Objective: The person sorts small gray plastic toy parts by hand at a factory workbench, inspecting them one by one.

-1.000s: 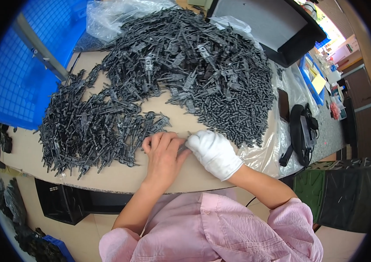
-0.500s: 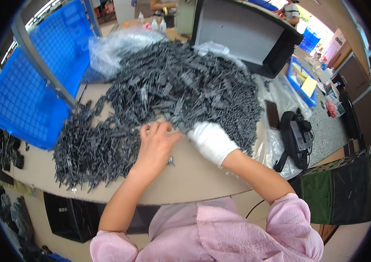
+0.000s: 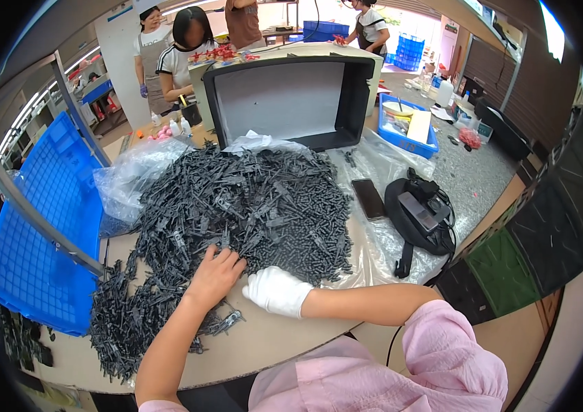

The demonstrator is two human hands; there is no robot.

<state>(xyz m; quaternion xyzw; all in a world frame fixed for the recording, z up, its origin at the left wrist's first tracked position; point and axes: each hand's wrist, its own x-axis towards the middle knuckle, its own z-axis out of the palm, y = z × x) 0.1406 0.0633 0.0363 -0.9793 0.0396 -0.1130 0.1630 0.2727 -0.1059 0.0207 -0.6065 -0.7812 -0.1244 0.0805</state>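
Crate: blue plastic crate [image 3: 37, 240] stands tilted at the far left, beside my table [image 3: 277, 343].
Small heap: dark plastic parts [image 3: 123, 316] lie scattered near left, just beside my left forearm.
Left hand: my bare left hand [image 3: 214, 275] lies palm down on the near edge of the big heap, fingers spread and slightly curled; I cannot tell whether it grips a part.
Big heap: grey-black moulded parts [image 3: 250, 206] fill the table's middle, on clear plastic sheet [image 3: 374, 240].
Right hand: my white-gloved right hand [image 3: 276, 290] is curled against the heap's near edge; its fingertips are hidden.
Change: a second ago both hands pinched one piece together; now they are apart, at the pile, so I judge I am picking the next part.
Right side: phone [image 3: 369, 198] and black strapped device [image 3: 420, 216].
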